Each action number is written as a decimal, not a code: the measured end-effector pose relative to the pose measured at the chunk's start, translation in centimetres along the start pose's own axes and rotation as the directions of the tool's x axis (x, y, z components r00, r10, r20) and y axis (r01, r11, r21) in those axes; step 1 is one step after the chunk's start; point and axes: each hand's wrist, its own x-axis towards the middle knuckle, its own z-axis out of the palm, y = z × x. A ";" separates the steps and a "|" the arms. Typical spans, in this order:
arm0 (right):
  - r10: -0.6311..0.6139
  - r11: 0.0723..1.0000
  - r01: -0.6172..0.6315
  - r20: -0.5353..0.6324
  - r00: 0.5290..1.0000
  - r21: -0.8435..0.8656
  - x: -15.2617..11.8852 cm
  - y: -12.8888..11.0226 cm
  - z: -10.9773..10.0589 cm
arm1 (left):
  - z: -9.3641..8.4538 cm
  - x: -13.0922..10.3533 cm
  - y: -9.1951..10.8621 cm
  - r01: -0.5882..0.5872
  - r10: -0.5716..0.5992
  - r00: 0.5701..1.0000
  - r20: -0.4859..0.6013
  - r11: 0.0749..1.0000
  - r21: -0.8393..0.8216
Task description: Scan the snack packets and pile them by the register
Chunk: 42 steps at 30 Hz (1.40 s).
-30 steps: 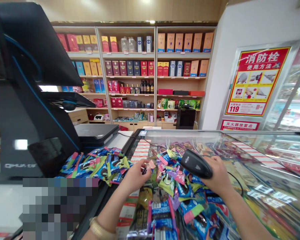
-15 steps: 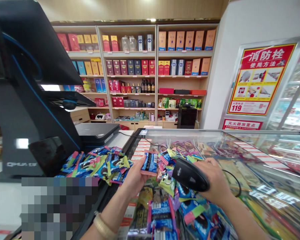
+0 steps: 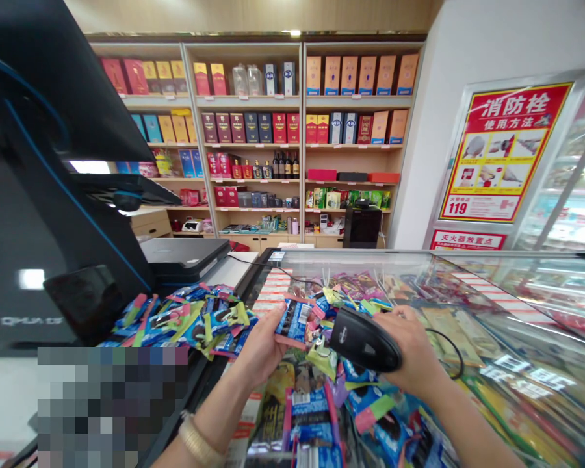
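The person's left hand (image 3: pixel 266 348) grips a blue packet (image 3: pixel 294 322) by one side; the right hand (image 3: pixel 412 344) curls round a black scanner (image 3: pixel 365 340), just beside that packet. More packets (image 3: pixel 365 394) crowd between the hands; the glass surface (image 3: pixel 517 322) stretches off rightward, its dark edge (image 3: pixel 253 281) running by the left forearm (image 3: pixel 227 393).
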 end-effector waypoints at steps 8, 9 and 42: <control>0.005 1.000 -0.005 0.005 1.000 -0.004 0.0 -0.1 -0.1 | -0.4 0.2 -0.6 -0.006 0.007 1.000 -0.024 0.999 0.053; -0.002 1.000 0.002 -0.003 1.000 -0.009 -0.1 0.0 -0.1 | -0.4 0.2 -0.7 -0.011 0.013 1.000 -0.020 0.997 0.077; 0.077 0.956 -0.137 -0.229 0.970 -0.258 -1.6 5.5 -0.1 | -0.6 -2.8 1.3 -0.326 -0.161 0.928 0.337 0.087 0.941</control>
